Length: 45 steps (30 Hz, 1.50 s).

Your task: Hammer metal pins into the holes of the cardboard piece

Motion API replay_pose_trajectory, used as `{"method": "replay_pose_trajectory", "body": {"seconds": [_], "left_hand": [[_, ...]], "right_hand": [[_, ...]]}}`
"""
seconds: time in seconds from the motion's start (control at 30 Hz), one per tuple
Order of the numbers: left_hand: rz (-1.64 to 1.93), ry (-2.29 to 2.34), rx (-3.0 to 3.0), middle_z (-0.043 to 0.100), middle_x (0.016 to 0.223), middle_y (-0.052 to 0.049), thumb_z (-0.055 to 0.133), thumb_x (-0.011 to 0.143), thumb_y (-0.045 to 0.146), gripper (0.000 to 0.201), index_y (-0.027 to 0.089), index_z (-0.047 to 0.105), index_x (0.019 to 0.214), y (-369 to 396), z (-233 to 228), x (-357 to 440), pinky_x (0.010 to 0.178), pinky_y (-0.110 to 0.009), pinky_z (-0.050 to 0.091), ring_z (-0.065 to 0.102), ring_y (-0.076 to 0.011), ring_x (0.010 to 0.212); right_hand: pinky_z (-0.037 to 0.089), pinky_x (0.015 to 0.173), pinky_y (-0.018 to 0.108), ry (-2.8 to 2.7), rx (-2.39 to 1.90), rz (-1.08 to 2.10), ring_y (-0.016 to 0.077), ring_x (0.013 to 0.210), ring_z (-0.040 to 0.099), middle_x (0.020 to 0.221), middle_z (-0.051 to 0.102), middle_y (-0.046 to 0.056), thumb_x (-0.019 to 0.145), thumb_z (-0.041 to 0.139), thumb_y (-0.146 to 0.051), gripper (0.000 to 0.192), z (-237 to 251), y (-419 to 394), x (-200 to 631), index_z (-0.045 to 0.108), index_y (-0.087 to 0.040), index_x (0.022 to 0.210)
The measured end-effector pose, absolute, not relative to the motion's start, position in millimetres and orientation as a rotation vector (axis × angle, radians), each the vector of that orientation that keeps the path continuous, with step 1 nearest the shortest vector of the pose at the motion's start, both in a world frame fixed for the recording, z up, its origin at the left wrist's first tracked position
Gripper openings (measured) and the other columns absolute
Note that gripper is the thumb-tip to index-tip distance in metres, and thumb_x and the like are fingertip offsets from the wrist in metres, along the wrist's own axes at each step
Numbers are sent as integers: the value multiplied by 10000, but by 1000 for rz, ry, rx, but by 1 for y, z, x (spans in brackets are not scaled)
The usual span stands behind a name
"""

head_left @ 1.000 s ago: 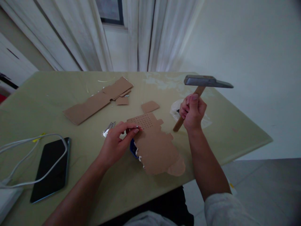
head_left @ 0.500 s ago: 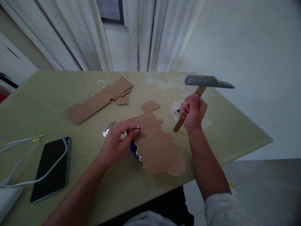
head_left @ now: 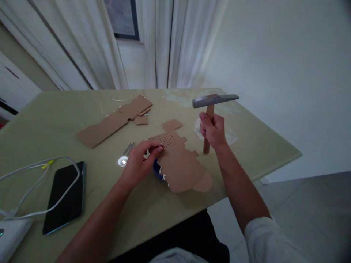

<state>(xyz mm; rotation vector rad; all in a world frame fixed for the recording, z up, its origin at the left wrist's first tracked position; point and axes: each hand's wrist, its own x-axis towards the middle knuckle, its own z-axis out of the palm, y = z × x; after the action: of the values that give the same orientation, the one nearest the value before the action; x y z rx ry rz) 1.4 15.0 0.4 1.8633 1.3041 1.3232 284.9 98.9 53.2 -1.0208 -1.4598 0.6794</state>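
My right hand (head_left: 213,129) is closed around the wooden handle of a hammer (head_left: 215,100), its steel head raised above the table. My left hand (head_left: 141,157) pinches a small nail (head_left: 161,145) at the edge of a brown cardboard piece (head_left: 181,164); the fingers hide most of the nail. Rows of small holes are punched in the cardboard near those fingertips. Under its left side shows a blue object (head_left: 157,170), mostly covered. Several loose nails (head_left: 128,148) lie left of my left hand, beside a shiny round white item (head_left: 122,161).
A long cardboard strip (head_left: 109,126) and a small cardboard scrap (head_left: 172,125) lie farther back. Crumpled clear plastic (head_left: 229,136) is behind my right hand. A dark-screened tablet (head_left: 65,195) and a white cable (head_left: 59,159) occupy the left side of the table (head_left: 257,146).
The hammer and my right hand have shifted left, and the hammer's handle now stands more upright. My left hand keeps its pinch at the cardboard. The camera view has moved slightly.
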Motion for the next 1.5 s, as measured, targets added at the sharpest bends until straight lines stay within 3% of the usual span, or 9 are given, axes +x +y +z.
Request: {"method": "replay_pose_trajectory", "body": {"seconds": [0.27, 0.43, 0.57, 0.83, 1.03, 1.5], "left_hand": [[1317, 1299, 1845, 827, 914, -34, 710, 1001, 409, 228, 240, 859, 1030, 18, -2, 3, 682, -309, 493, 649, -196, 772], [1302, 1290, 1830, 841, 917, -39, 708, 992, 418, 240, 228, 853, 1005, 19, 0, 3, 728, -331, 514, 645, -194, 748], [1293, 1260, 1835, 852, 934, -44, 696, 1000, 413, 248, 224, 856, 1015, 20, -1, 3, 742, -335, 514, 649, -194, 749], [1306, 1246, 1854, 834, 893, -26, 699, 987, 376, 217, 235, 861, 1014, 20, 1, 4, 761, -332, 517, 640, -192, 744], [1289, 1262, 1871, 835, 885, -29, 696, 987, 396, 234, 234, 862, 1014, 21, 1, 3, 750, -331, 518, 645, -196, 747], [1300, 1218, 1867, 854, 925, -30, 693, 995, 396, 227, 233, 851, 1005, 21, 1, 2, 718, -312, 514, 659, -184, 735]], "right_hand": [[230, 617, 338, -2353, -1281, 245, 122, 562, 352, 599, 414, -49, 1074, 588, -616, 539, 110, 70, 284, 452, -243, 710], [220, 659, 352, -2691, -1444, -33, 169, 623, 444, 682, 592, 23, 1108, 555, -574, 464, 138, 65, 273, 637, -201, 845], [241, 678, 357, -2797, -1444, -173, 208, 677, 540, 783, 721, 87, 1148, 463, -618, 550, 144, 62, 260, 737, -169, 985], [209, 676, 373, -2900, -1435, -256, 232, 718, 601, 852, 783, 127, 1165, 406, -657, 635, 142, 59, 247, 788, -158, 1077], [216, 673, 373, -2904, -1442, -242, 231, 724, 606, 852, 781, 122, 1162, 435, -628, 593, 141, 61, 246, 785, -160, 1062], [278, 699, 353, -2838, -1368, -12, 206, 717, 576, 790, 729, 75, 1158, 468, -607, 549, 137, 66, 249, 760, -167, 1008]]}}
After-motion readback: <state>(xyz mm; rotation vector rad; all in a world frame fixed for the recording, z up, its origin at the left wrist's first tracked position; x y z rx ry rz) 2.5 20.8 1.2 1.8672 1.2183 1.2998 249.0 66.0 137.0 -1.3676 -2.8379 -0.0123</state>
